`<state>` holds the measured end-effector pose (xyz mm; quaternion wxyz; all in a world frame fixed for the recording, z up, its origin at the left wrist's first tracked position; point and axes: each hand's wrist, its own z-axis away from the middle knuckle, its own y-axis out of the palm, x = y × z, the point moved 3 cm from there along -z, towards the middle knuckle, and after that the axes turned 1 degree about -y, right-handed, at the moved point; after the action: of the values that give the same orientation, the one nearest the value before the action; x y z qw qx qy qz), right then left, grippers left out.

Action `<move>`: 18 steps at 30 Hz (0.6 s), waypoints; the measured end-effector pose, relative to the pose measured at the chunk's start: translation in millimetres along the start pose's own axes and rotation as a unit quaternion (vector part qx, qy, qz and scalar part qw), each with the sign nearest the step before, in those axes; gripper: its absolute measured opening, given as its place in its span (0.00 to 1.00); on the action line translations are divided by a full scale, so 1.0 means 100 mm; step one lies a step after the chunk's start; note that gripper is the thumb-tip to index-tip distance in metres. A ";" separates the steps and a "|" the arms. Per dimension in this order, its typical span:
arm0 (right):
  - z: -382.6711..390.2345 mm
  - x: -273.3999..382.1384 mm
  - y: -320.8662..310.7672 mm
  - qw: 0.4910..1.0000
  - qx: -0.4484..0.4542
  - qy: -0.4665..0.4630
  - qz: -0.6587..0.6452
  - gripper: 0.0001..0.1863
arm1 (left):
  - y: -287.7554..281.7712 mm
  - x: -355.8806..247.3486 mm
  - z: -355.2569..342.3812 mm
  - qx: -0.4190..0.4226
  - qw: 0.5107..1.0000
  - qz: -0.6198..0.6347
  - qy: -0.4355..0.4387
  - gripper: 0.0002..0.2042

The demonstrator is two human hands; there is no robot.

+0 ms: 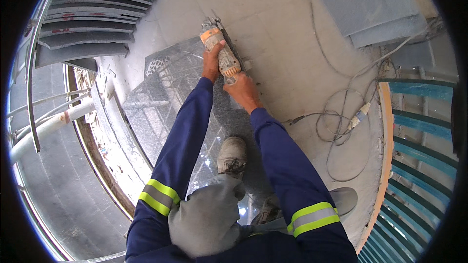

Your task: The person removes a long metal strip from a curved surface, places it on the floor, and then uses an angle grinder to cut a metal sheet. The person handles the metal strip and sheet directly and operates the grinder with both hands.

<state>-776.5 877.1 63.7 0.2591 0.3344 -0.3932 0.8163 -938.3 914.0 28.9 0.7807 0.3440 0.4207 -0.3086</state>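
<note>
A dusty power cutting tool [219,51] with orange trim is held over the upper right edge of a dark polished stone slab [158,107]. My left hand [210,61] is closed round the tool's middle body, thumb on top. My right hand [240,89] grips its rear end. The working head of the tool is at its far end, against the slab's edge and the pale floor [282,29]; its exact contact is too small to tell. My left shoe [231,153] rests on the slab, below my hands.
Stacked grey stone pieces [87,44] stand at upper left. A pale pipe [73,114] and metal rails are at left. Grey sheets [363,0] lie at upper right. Looped cable with a plug [360,116] lies at right, beside a wooden edge [387,131] and teal slats [421,126].
</note>
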 end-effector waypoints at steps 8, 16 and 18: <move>0.10 0.01 -0.05 0.999 0.014 0.015 0.025 0.29 | -0.02 0.06 0.01 0.012 1.000 -0.008 0.012 0.21; 0.17 0.07 -0.13 1.000 0.022 0.012 0.017 0.26 | -0.02 0.09 0.03 0.008 1.000 -0.011 -0.002 0.22; 0.17 0.09 -0.18 0.999 0.026 -0.015 0.021 0.25 | 0.02 0.07 0.03 0.005 1.000 -0.012 -0.003 0.22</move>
<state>-764.1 875.1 87.1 0.2273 0.3453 -0.3822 0.8265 -932.0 911.2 24.7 0.7763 0.3419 0.4209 -0.3214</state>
